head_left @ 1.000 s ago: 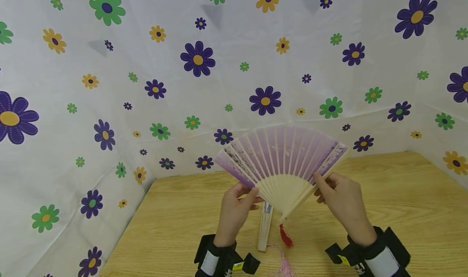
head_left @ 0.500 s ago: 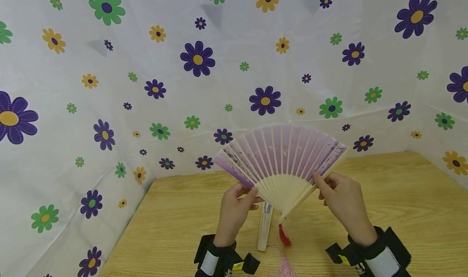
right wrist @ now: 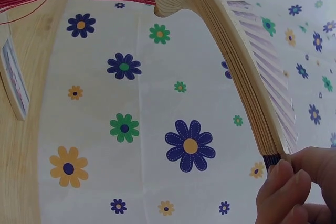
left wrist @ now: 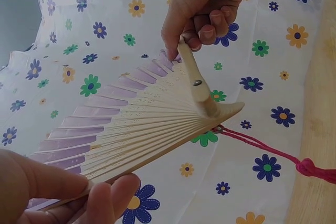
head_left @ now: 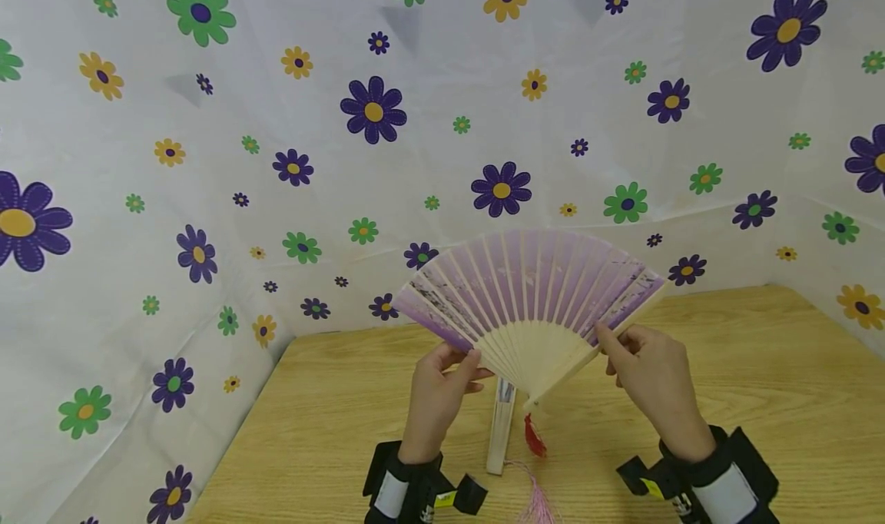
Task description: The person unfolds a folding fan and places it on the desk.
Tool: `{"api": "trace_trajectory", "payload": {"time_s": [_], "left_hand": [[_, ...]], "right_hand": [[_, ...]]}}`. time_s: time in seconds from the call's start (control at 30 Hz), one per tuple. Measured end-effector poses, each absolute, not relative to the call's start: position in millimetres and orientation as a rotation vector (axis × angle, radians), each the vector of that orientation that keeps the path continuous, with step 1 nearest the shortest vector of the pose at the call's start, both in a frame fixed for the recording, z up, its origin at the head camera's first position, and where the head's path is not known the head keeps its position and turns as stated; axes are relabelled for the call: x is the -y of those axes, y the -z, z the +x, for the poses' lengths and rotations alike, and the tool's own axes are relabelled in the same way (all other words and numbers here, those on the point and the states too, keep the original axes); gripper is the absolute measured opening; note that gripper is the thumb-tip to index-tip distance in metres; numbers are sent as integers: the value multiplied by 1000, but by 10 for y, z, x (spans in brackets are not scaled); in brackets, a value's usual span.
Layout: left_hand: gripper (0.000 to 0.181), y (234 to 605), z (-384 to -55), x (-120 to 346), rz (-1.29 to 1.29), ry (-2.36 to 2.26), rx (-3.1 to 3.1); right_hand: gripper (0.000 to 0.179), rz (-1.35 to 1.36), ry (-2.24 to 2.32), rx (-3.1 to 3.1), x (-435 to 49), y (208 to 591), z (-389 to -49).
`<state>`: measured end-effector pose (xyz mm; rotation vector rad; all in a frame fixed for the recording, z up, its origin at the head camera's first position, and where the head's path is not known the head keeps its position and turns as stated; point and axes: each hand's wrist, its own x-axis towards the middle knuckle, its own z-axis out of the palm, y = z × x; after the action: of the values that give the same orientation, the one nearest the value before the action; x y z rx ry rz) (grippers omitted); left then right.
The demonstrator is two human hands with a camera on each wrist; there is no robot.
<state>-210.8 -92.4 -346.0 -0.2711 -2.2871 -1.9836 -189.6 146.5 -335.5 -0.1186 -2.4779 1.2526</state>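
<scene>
A purple folding fan (head_left: 535,278) with pale ribs is spread wide above the table in the head view. My left hand (head_left: 442,393) pinches its left outer rib between thumb and fingers. On the other side my right hand (head_left: 650,378) pinches the right guard stick, thumb on the near face. A red tassel (head_left: 535,436) hangs from the pivot. In the left wrist view the ribs (left wrist: 142,135) fan out from the pivot end. Stacked folds along the right guard (right wrist: 241,72) show in the right wrist view, where a few ribs lie close together.
A second, folded fan (head_left: 501,432) lies on the wooden table (head_left: 311,432) below the spread one, with a pink tassel (head_left: 535,501) by its lower end. White cloth (head_left: 442,170) printed with flowers rises behind the table and at both sides.
The fan has spread slightly wider, its left edge shifting left with my left hand. Its pivot and red tassel have risen a little and moved left. My right hand has barely moved.
</scene>
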Motion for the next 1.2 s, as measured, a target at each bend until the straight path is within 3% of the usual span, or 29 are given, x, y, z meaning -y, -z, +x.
{"api": "trace_trajectory", "payload": {"time_s": [1.2], "left_hand": [[29,3418,-2094,947,-188,2072,2160]], "right_hand": [[44,-190,-1373,2238,-1405,3376,-1887]]}}
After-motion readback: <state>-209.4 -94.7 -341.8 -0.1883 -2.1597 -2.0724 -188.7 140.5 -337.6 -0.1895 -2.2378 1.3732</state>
